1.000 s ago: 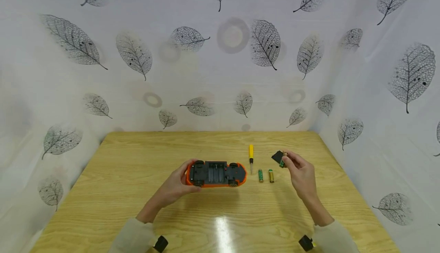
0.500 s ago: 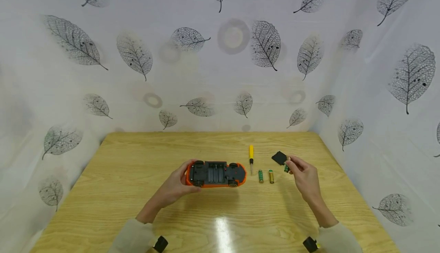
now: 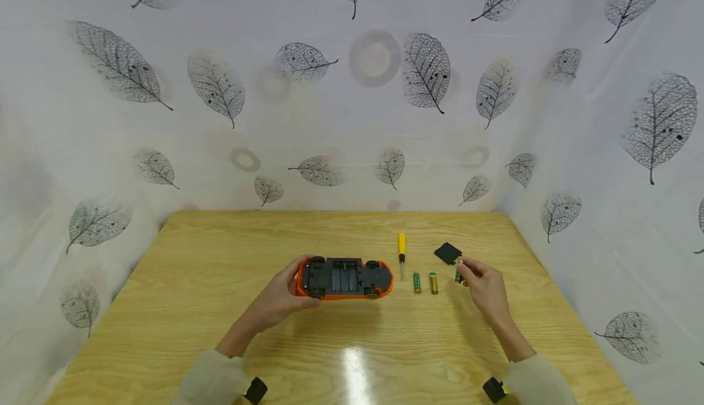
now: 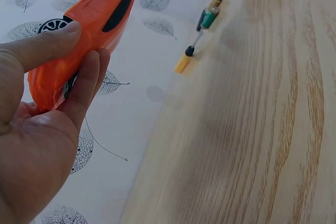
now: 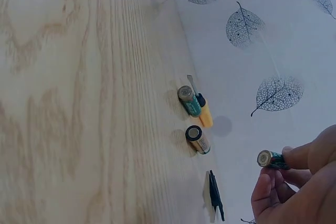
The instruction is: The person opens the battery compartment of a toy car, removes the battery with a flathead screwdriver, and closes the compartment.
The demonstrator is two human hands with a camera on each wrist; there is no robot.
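My left hand (image 3: 277,298) grips the rear end of an orange toy car (image 3: 345,279), its black underside and bare battery compartment facing the head camera. In the left wrist view the thumb and fingers wrap round the orange body (image 4: 94,22). My right hand (image 3: 486,289) pinches a green battery (image 5: 270,159) between thumb and fingers, above the right side of the table. Two more batteries lie side by side to its left: a green battery (image 3: 417,283) and a gold-and-green battery (image 3: 434,283). Just beyond the right hand is a black battery cover (image 3: 448,253).
A screwdriver (image 3: 402,252) with a yellow handle lies behind the loose green battery, tip toward me. The wooden table (image 3: 231,240) ends at a white leaf-printed cloth (image 3: 330,118) at the back and sides.
My right hand, holding the battery, has shifted slightly right and toward me, uncovering the black cover. The left hand and toy car stay almost still.
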